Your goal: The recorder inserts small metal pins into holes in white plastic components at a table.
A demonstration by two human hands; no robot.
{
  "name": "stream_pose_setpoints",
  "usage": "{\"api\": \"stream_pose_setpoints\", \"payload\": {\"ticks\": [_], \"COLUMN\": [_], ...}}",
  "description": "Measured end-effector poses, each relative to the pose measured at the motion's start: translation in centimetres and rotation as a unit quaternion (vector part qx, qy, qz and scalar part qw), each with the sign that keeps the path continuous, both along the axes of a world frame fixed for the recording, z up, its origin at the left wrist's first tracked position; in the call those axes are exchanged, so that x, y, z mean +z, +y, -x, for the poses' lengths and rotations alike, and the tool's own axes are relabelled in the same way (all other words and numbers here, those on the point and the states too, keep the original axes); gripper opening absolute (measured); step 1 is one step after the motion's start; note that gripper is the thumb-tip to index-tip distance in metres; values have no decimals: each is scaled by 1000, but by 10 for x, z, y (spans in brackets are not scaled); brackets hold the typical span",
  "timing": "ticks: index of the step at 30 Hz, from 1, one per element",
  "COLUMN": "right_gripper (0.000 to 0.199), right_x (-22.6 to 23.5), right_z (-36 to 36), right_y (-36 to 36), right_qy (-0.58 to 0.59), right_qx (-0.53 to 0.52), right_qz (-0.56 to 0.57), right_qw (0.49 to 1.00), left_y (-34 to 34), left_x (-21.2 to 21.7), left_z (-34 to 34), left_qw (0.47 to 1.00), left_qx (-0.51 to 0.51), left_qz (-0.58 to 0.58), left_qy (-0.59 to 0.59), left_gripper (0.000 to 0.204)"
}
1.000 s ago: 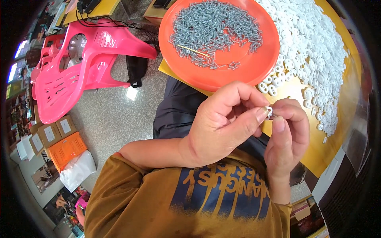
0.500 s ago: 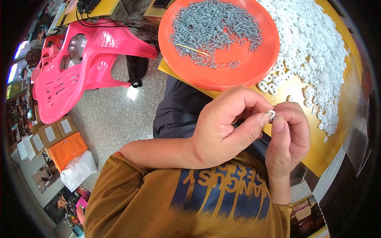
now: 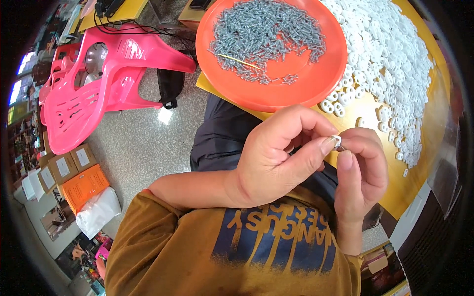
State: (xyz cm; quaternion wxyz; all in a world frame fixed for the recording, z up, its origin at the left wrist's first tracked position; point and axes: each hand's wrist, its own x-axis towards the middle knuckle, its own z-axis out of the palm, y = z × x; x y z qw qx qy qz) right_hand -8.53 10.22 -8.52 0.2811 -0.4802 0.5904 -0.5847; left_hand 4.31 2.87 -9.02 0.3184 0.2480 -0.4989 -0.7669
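My left hand [image 3: 279,160] is closed, with thumb and index finger pinching a small white plastic piece [image 3: 337,140]. Facing it, my right hand [image 3: 363,170] grips a tiny ribbed metal spring [image 3: 342,148] between thumb and index finger, its end against the white piece. How far the spring sits inside cannot be made out. Just beyond my hands, a round orange-red tray [image 3: 296,89] holds a heap of similar grey springs [image 3: 266,34] and a thin yellow stick [image 3: 240,61]. Right of the tray lies a large pile of white two-holed plastic pieces [image 3: 390,64].
The tray and white pieces rest on a yellow tabletop [image 3: 400,197]. Pink plastic chairs [image 3: 108,69] stand at the left on the speckled floor [image 3: 143,133]. Cardboard boxes [image 3: 71,163], an orange package [image 3: 86,187] and a white bag [image 3: 98,212] sit at lower left.
My right fingertips have drawn slightly back from my left ones, so more of the spring shows beside the white piece. Both hands keep their pinch.
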Motion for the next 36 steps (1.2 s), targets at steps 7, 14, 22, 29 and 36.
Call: {"api": "stream_pose_setpoints", "payload": {"ticks": [7, 14, 22, 29, 36], "right_gripper": [6, 3, 8, 13, 8], "right_x": [-1, -3, -2, 1, 0], "right_z": [-2, 2, 6, 5, 1], "right_y": [1, 5, 5, 7, 8], "right_qy": [-3, -46, -39, -58, -42], "right_qx": [-19, -5, 22, 11, -11], "right_qz": [-9, -25, -17, -23, -35], "right_qw": [1000, 999, 999, 998, 998], "left_y": [2, 1, -2, 1, 2], "left_x": [-3, 0, 4, 3, 3], "left_z": [0, 2, 2, 2, 0], "left_qw": [998, 998, 995, 993, 993], "left_qx": [-7, -22, -57, -55, -55], "left_qz": [60, 64, -85, -102, -107], "left_qy": [-2, -7, 12, 5, 3], "left_gripper": [14, 14, 13, 14, 14]}}
